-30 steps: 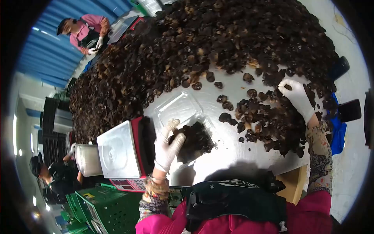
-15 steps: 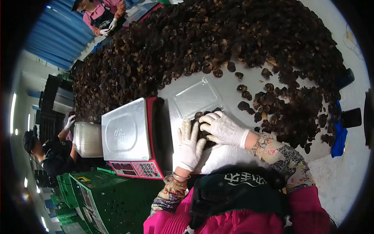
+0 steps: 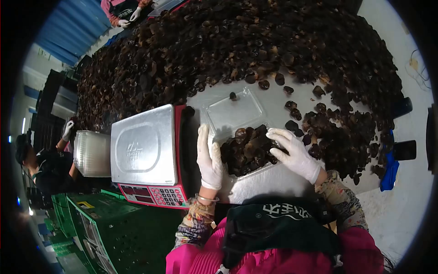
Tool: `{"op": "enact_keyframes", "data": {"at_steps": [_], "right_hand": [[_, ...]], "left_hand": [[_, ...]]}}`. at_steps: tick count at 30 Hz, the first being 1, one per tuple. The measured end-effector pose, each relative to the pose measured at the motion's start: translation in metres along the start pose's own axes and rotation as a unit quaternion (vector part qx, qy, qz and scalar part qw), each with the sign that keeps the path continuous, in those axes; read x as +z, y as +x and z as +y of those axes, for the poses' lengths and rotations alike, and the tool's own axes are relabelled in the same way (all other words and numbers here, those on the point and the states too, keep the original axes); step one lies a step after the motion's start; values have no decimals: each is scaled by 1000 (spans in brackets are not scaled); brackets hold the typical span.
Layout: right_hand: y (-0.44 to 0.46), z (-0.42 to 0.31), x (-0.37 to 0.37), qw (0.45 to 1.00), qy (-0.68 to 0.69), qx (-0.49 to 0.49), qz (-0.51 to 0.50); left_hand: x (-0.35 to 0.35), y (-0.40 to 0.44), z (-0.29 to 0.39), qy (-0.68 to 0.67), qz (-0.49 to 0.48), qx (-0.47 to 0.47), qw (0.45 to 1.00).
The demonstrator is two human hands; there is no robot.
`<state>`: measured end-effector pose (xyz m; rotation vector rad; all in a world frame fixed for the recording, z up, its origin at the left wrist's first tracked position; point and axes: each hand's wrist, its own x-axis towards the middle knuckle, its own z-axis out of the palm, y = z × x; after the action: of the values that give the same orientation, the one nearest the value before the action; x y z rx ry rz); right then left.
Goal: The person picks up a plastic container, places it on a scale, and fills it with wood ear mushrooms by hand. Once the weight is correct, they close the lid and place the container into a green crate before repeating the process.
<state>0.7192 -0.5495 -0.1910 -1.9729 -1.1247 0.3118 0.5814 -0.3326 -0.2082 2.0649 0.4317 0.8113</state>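
Observation:
A clear plastic box holds dark, curled fungus pieces [image 3: 248, 150], and its clear lid [image 3: 235, 109] lies opened away from me, with one small piece on it. At the box's left side is my left hand [image 3: 210, 160], white-gloved, its fingers apart and upright against the edge. My right hand [image 3: 294, 155], also gloved, rests its spread fingertips at the box's right edge, touching the pieces there. Right of it, a loose heap of the same pieces [image 3: 340, 132] lies on the metal table [image 3: 269, 185].
A red scale [image 3: 146, 146] stands left of the box, beside stacked clear boxes [image 3: 91, 153]. Green crates [image 3: 114, 223] are below. The large fungus pile [image 3: 219, 45] spans the far side. One person [image 3: 52, 166] is at left, another [image 3: 125, 11] at top left. A black phone-like object [image 3: 404, 150] is right.
My right hand has come from the loose heap to the box, and both hands have since spread to its sides. More pieces now show in the box. The view has shifted.

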Motion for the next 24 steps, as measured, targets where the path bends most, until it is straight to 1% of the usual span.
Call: {"op": "enact_keyframes", "data": {"at_steps": [2, 3, 5, 6, 8, 9, 10, 11, 12, 13, 14, 15, 16, 18, 20, 22, 23, 24], "right_hand": [[0, -12, 7, 991, -119, -33, 60], [-1, -15, 4, 990, -121, -33, 59], [-5, -22, -6, 986, -51, 142, 75], [-7, -20, -16, 981, -5, 183, 58], [-17, -7, -24, 989, -15, 142, 48], [-22, -1, -22, 988, -19, 146, 50], [-27, 6, -16, 992, 36, 106, 63], [-29, 9, -12, 991, 93, 62, 76], [-28, 7, -11, 990, 97, 59, 78], [-26, 3, -11, 993, 45, 91, 54], [-24, -2, -12, 992, -6, 122, 29], [-20, -10, -13, 987, 15, 153, 48], [-16, -12, -11, 987, 18, 150, 48], [-12, -15, -10, 970, 152, 137, 135], [-4, -24, -11, 965, 167, 139, 147], [-1, -31, -5, 966, 116, 87, 214], [-3, -25, 5, 975, 74, 64, 200], [-2, -27, 10, 985, -18, 7, 173]], "left_hand": [[7, 15, -2, 62, 24, 7, 998], [10, 21, -7, 60, 25, 6, 998], [15, 27, -24, -47, 51, -125, 990], [14, 27, -29, -33, 46, -127, 990], [10, 28, -27, 61, 29, -37, 997], [9, 24, -20, 37, 9, -8, 999], [9, 23, -4, -55, -40, -36, 997], [9, 22, 12, 24, -113, 46, 992], [9, 18, 24, 107, -184, 126, 969], [14, 11, 32, 171, -268, 163, 934], [19, 2, 38, 232, -349, 196, 886], [27, -11, 23, 271, -338, 206, 877], [26, -10, 24, 275, -338, 205, 876], [24, -8, 26, 173, -250, 91, 948], [19, -9, 25, 160, -229, 86, 956], [12, -12, 25, 93, -164, 72, 979], [12, -17, 26, 69, -108, 34, 991], [14, -15, 23, 58, -57, 15, 997]]}}
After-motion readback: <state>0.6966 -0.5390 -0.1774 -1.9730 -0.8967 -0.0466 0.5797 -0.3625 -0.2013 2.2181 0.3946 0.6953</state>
